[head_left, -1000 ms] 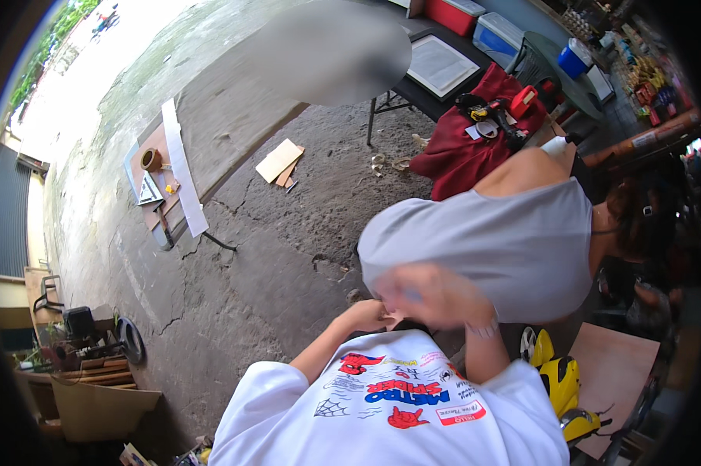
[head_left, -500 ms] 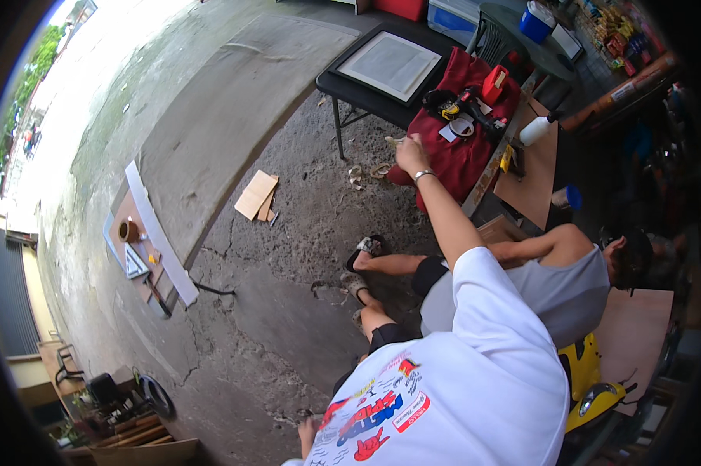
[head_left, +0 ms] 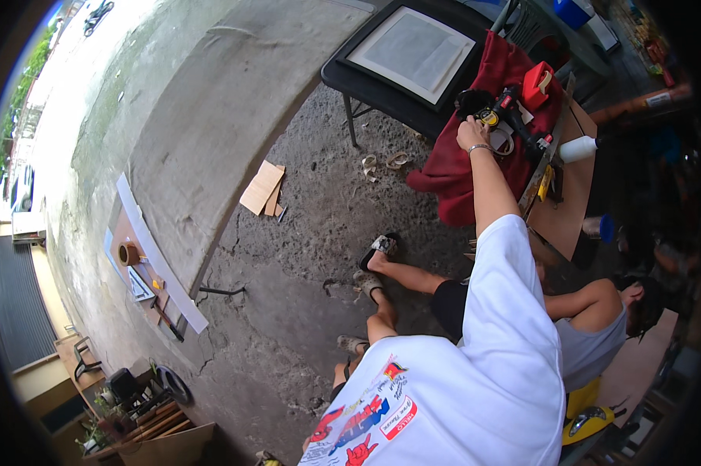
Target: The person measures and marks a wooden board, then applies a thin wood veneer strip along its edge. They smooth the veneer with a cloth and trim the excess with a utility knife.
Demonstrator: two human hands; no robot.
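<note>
My right hand (head_left: 472, 133), a bracelet on its wrist, reaches over a dark red cloth (head_left: 455, 186) at the upper right. Its fingers are curled together right beside a round yellow-and-black thing (head_left: 488, 117); what they hold, if anything, is hidden. Close by on the cloth lie a black-and-red power drill (head_left: 512, 113), a pale tape roll (head_left: 503, 143) and a red box-like thing (head_left: 535, 85). My left hand is out of view.
A framed panel (head_left: 412, 50) lies on the black folding table (head_left: 336, 76). Wood pieces (head_left: 262, 188) lie on rough concrete. A co-worker in a grey sleeveless top (head_left: 591, 346) sits at the right, near a white bottle (head_left: 578, 149). Tools rest on a low board (head_left: 133, 233) at left.
My right hand has moved from the cloth's left edge to the tools on it. My left hand, at the lower edge before, has left the view. The whole view has shifted.
</note>
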